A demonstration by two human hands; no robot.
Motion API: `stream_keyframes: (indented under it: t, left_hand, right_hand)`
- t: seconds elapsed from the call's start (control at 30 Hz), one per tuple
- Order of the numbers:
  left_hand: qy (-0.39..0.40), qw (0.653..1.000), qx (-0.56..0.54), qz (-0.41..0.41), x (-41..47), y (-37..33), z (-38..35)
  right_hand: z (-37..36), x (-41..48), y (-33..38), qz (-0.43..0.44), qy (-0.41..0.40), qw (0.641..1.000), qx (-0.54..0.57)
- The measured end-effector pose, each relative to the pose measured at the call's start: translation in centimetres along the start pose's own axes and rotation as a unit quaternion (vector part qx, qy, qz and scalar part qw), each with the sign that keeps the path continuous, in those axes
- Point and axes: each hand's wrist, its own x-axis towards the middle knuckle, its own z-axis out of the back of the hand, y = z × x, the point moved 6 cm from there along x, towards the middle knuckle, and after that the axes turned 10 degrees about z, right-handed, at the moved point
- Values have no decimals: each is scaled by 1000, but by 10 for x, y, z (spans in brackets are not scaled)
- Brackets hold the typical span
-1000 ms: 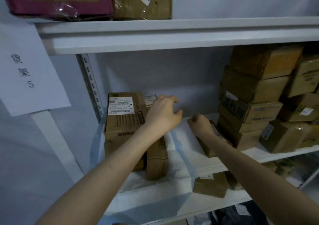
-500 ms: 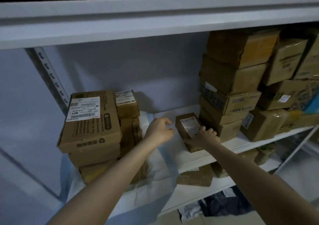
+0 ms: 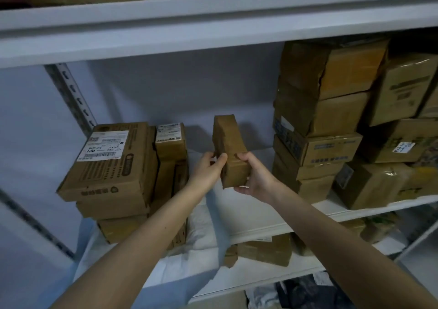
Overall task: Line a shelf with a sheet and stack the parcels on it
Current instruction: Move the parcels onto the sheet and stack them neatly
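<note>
- The right hand [image 3: 254, 178] is wrapped around the lower end of a small brown parcel [image 3: 228, 150], with the palm under it and the thumb on its near face.
- The left hand [image 3: 208, 169] pinches the same parcel from the other side, with the fingertips on its left edge.
- Both hands are holding it, so neither one is free.
- The parcel stands up on its end, a little tilted, in the air above the middle of the shelf [image 3: 336, 210]. It does not touch the shelf.
- A white sheet [image 3: 201, 228] lies on the left half of the shelf and hangs over the front edge.
- A pile of parcels [image 3: 111, 166] already sits on the sheet in the back left corner, with a thin labelled box [image 3: 170, 140] beside it.
- A big heap of boxes [image 3: 331, 124] fills the right end of the shelf. I cannot tell if the sheet reaches under them.
- I think the lining step is done, at least on the left, and the stacking step is going on now.
- The next move should bring the parcel to the left, over the sheet.
- It should be turned flat so it does not tip over.
- It needs to go down gently next to the pile or on top of it, without bunching up the sheet.
</note>
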Motion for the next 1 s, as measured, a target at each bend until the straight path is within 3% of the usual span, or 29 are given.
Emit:
stream_keyframes:
  t: [0.13, 0.3, 0.47, 0.63, 0.77, 0.87, 0.93, 1.0]
  left_hand:
    - [-58, 997, -37, -44, -18, -16, 21]
    - [-92, 992, 0, -81, -38, -32, 53]
    - [-109, 989, 26, -99, -55, -45, 85]
    - [-217, 971, -60, -86, -68, -46, 137]
    - [-267, 955, -103, -77, -71, -42, 178]
    - [-280, 955, -84, -54, -66, -35, 203]
    - [-279, 958, -56, -45, -62, -31, 218]
    - [-271, 962, -11, -37, -55, -28, 227]
  right_hand:
    - [-22, -5, 5, -17, 97, 992, 79]
    - [-51, -7, 19, -22, 180, 970, 162]
    - [-68, -8, 26, -46, 188, 957, 217]
    - [-89, -11, 37, -46, 216, 953, 206]
    - [-101, -4, 54, 11, 198, 969, 147]
    - [-103, 13, 72, 106, 100, 989, 6]
    - [-106, 29, 86, 155, 29, 980, -119]
    - [-115, 46, 100, 180, -8, 950, -256]
